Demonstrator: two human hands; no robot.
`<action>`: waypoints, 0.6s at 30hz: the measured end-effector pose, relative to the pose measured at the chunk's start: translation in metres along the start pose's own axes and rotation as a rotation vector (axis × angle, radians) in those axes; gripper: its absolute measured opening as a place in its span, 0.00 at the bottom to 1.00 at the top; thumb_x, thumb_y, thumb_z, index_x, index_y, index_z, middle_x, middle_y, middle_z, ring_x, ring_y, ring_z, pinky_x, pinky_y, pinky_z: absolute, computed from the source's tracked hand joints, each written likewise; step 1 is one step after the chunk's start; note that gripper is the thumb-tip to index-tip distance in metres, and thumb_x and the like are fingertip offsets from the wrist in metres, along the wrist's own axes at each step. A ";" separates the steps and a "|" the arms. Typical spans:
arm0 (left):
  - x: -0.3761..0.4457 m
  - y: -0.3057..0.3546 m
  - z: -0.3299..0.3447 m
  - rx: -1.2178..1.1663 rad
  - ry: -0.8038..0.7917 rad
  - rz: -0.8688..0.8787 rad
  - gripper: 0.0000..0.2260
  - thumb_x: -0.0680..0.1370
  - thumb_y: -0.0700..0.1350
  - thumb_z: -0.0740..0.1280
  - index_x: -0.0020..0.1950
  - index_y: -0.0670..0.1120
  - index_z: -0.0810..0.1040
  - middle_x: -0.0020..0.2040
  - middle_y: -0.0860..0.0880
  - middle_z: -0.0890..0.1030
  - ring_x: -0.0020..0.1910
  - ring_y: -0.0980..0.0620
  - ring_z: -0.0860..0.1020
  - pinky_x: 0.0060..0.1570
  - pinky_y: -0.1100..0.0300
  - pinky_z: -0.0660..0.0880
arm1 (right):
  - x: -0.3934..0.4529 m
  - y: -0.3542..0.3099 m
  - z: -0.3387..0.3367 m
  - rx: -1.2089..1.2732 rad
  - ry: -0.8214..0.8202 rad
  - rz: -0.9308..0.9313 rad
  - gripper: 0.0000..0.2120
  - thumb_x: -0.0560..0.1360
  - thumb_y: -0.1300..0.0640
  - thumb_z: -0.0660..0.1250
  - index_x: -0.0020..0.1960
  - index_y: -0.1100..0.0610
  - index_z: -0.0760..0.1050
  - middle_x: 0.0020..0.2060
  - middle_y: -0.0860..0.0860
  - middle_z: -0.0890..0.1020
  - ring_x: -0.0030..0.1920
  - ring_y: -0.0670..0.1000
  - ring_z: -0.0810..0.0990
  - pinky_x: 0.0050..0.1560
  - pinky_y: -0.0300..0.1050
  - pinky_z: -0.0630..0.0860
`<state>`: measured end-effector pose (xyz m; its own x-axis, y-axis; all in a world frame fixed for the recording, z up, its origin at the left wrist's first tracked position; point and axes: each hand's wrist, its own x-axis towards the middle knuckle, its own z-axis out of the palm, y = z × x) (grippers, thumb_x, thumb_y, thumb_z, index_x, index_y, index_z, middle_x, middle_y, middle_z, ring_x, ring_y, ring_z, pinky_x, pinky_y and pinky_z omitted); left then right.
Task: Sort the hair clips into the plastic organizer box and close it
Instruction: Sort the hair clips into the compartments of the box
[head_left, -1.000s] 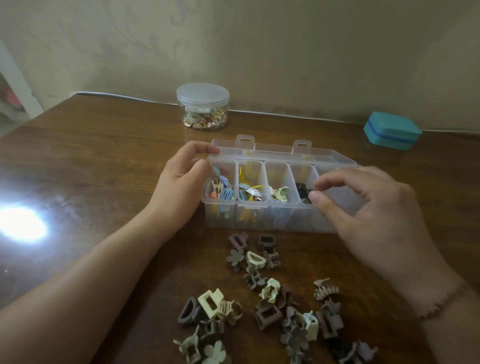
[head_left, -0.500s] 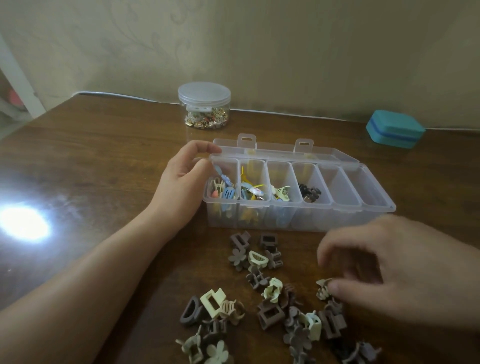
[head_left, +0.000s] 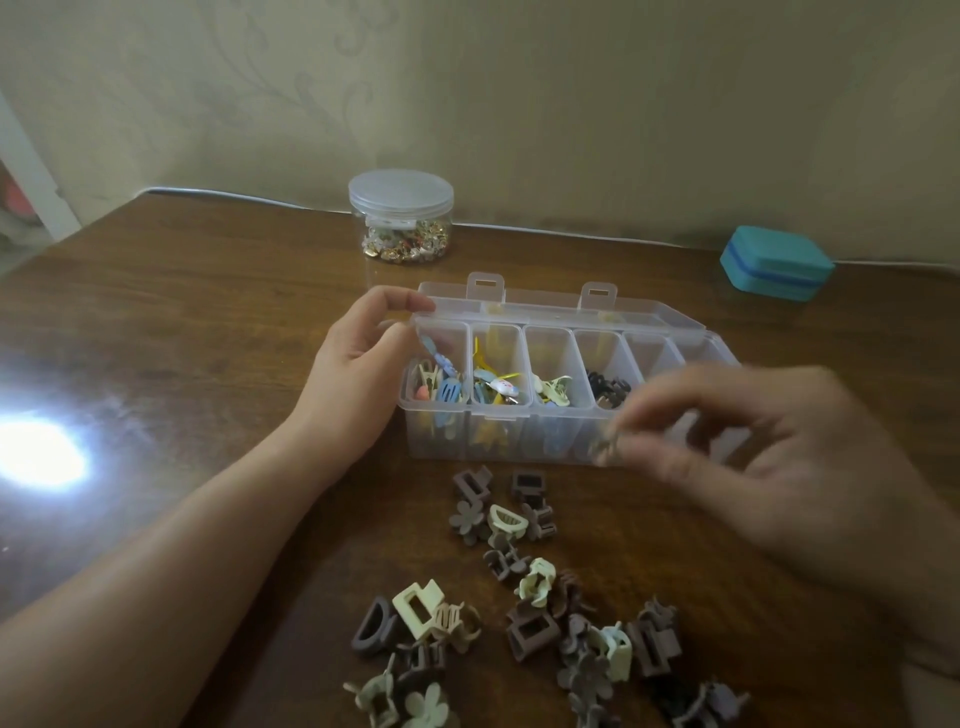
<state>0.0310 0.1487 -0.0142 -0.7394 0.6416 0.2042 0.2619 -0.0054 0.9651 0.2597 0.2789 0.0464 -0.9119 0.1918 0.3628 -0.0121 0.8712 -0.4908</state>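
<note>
1. Nearest to us, a loose heap of small matte claw hair clips in brown, taupe, cream and sage lies on the dark wooden table. None of these is sorted yet, so we judge the larger share of the work is left.

2. Just above the heap our right hand hovers, blurred with motion. Its thumb and forefinger pinch one small taupe clip in front of the box's near wall. The blur hides the clip's exact shape.

3. Beyond it stands the clear plastic organizer box with a row of compartments, its hinged clear lid laid open at the back. The two leftmost compartments hold colourful clips, the third a few pale ones, the fourth dark ones. The ones farther right look bare, though our right hand covers part of them.

4. Our left hand grips the box's left end, thumb against the wall and forefinger curled over the rim — steadying it, we judge.

5. So a handful are sorted, one is in hand, and closing the lid has not begun.

6. Farthest off, a round clear jar of small gold trinkets and a teal case sit near the wall — untouched.
</note>
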 end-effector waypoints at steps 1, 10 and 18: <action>0.000 0.000 0.000 0.002 0.001 0.002 0.13 0.80 0.36 0.58 0.57 0.48 0.77 0.42 0.57 0.86 0.38 0.58 0.81 0.34 0.66 0.75 | 0.001 0.003 0.002 0.004 0.141 -0.020 0.06 0.73 0.48 0.65 0.49 0.45 0.78 0.42 0.39 0.82 0.43 0.41 0.81 0.36 0.33 0.77; -0.001 0.002 0.001 -0.010 -0.001 0.000 0.12 0.80 0.36 0.58 0.57 0.47 0.77 0.38 0.58 0.84 0.35 0.60 0.79 0.31 0.67 0.74 | 0.011 0.028 0.009 -0.278 0.314 0.106 0.07 0.75 0.51 0.66 0.51 0.51 0.81 0.47 0.46 0.83 0.52 0.47 0.79 0.54 0.48 0.76; 0.000 0.002 0.001 -0.006 0.002 -0.007 0.13 0.79 0.36 0.58 0.57 0.47 0.77 0.38 0.59 0.84 0.33 0.61 0.78 0.30 0.66 0.75 | 0.010 0.027 0.020 -0.380 0.039 0.106 0.29 0.76 0.31 0.46 0.52 0.46 0.80 0.49 0.42 0.82 0.57 0.47 0.75 0.59 0.49 0.64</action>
<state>0.0321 0.1488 -0.0127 -0.7426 0.6401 0.1973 0.2524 -0.0055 0.9676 0.2422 0.2956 0.0208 -0.8834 0.3005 0.3596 0.2408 0.9494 -0.2018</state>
